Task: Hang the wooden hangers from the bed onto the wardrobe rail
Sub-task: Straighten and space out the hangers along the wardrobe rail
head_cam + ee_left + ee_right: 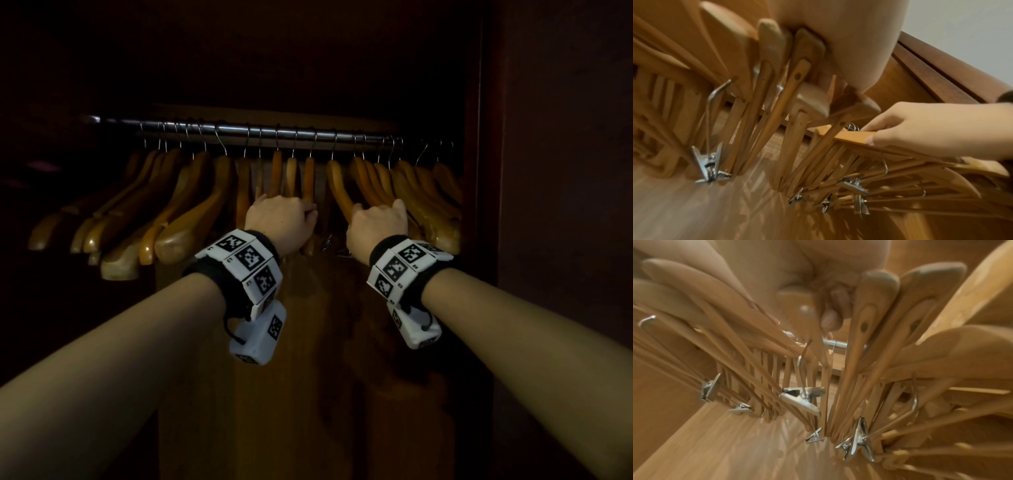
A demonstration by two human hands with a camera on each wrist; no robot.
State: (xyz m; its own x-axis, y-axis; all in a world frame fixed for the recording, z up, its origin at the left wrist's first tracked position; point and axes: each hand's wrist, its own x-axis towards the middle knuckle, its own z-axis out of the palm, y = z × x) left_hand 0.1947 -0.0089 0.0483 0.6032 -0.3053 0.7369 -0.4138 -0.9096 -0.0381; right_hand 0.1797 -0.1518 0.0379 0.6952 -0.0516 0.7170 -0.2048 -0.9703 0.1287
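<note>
A metal rail (239, 132) crosses the dark wardrobe, and several wooden hangers (191, 212) hang from it by wire hooks. My left hand (284, 216) curls over the shoulders of the middle hangers (308, 178); in the left wrist view its palm (849, 40) lies on their rounded ends. My right hand (376, 221) grips the hangers just to the right. The left wrist view shows it (920, 128) with thumb and fingers round a hanger's flat wooden arm (851, 137). In the right wrist view its fingertips (830, 318) curl round a hanger; the rail (835, 344) shows behind.
Metal trouser clips (709, 164) (801, 397) dangle under several hangers. The wardrobe's right side panel (486, 171) stands close beside the rightmost hangers. The wooden back panel (308, 342) lies below the hands. The left part of the wardrobe is very dark.
</note>
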